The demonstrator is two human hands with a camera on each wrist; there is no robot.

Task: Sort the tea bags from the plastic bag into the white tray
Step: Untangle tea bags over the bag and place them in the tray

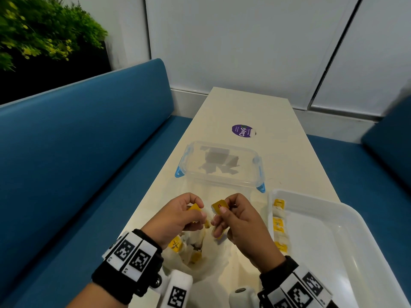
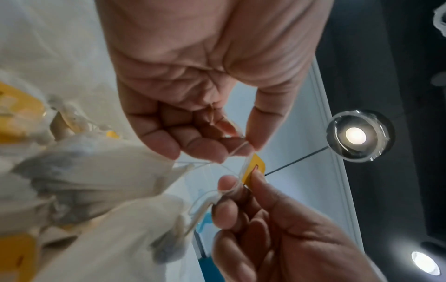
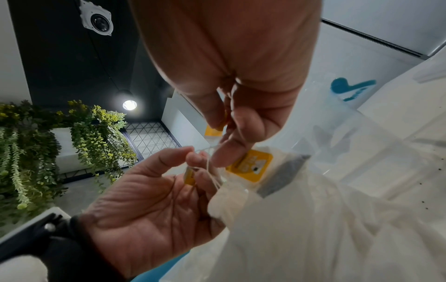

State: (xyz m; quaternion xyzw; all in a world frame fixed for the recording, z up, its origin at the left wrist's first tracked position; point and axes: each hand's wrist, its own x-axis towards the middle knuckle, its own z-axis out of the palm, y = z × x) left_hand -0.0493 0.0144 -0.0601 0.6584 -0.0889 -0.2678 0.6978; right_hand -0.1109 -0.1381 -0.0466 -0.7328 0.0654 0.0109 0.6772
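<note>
Left hand (image 1: 178,215) and right hand (image 1: 239,216) raised close together, fingers curled in pinching grip

From my left wrist camera I see my left hand (image 2: 193,106) with curled fingers, its thumb and fingertips pinching a thin white string (image 2: 231,152). Just below it, my right hand (image 2: 272,229) pinches a small yellow tag (image 2: 253,168) between thumb and forefinger, the string running between both hands. White tea bags (image 2: 96,171) hang bunched to the left of my hands, blurred. Beyond my fingers a round ceiling lamp (image 2: 359,135) glows.
</note>
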